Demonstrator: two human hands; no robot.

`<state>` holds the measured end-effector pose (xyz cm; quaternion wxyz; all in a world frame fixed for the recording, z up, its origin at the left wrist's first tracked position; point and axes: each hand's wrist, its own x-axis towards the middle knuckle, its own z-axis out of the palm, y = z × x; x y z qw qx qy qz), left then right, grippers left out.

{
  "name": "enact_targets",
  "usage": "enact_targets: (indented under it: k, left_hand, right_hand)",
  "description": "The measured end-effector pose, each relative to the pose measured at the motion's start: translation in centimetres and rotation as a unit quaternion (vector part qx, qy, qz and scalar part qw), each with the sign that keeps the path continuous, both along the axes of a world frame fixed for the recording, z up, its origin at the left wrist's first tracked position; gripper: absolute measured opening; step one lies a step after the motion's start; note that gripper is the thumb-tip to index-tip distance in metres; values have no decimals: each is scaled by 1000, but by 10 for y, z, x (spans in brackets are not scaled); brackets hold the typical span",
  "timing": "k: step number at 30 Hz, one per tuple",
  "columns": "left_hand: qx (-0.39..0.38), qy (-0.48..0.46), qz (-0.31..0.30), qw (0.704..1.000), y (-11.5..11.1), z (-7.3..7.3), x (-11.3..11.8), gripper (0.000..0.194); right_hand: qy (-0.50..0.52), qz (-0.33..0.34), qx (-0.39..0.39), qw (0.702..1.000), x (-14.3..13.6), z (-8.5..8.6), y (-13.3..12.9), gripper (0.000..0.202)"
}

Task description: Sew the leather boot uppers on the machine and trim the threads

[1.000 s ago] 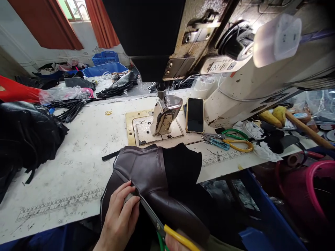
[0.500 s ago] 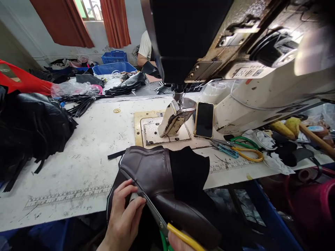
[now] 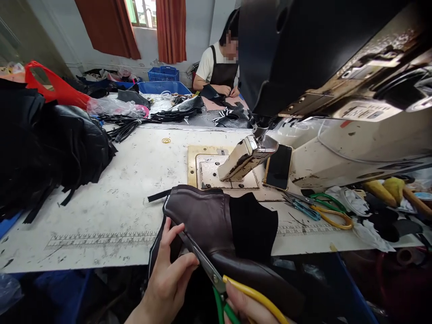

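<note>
A dark brown leather piece [image 3: 199,216], seamed and with a black fabric panel [image 3: 253,225] on its right, lies over the table's front edge. At its left part, my left hand [image 3: 170,270] grips the leather, the index finger stretched over the surface and the thumb bent near the blades. My right hand [image 3: 248,306], partly cut off by the bottom edge, holds scissors [image 3: 211,272] with one yellow and one green handle. Their blades point up and left along the leather's edge, close to my left fingers; the tips are hard to make out.
A sewing machine post [image 3: 248,157] stands behind the leather, its head overhead. A phone [image 3: 279,166] leans beside it. More scissors [image 3: 317,209] lie right, near bananas [image 3: 388,191]. Black material [image 3: 77,144] is piled left. Across the table a co-worker [image 3: 221,67] handles dark pieces.
The view has swung, bringing the co-worker into sight. My left index finger has lifted and straightened away from the thumb. My right hand and the scissors show more fully.
</note>
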<state>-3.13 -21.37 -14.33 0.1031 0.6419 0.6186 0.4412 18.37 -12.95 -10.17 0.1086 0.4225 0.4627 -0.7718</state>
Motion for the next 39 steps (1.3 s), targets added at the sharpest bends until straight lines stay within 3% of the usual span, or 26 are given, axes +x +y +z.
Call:
enact_targets:
  k: [5,13,20,27,33,39]
  left_hand:
    - [-10,-45,-2,999,0,2,0,25]
    - [-14,-66,1,998,2,5,-1,24]
    - [-15,-89,11,996,2,5,-5,22]
    - [-10,-103,3,995,1,4,-9,19]
    - [-8,-92,-7,996,1,4,-11,18]
    - [-13,-96,-7,995,-2,3,-15,18]
  right_hand:
    - [-25,24,-9,999,-11,9,8,71]
    - [-32,9,-51,998,-12,-6,13,74]
    - [-26,-3,-97,995,-15,-4,22,71]
    - [78,29,-194,978,-9,-26,34,81]
    - [39,-22,-167,985,-19,-21,27,76]
    - [18,-4,-125,992,-32,-16,23,75]
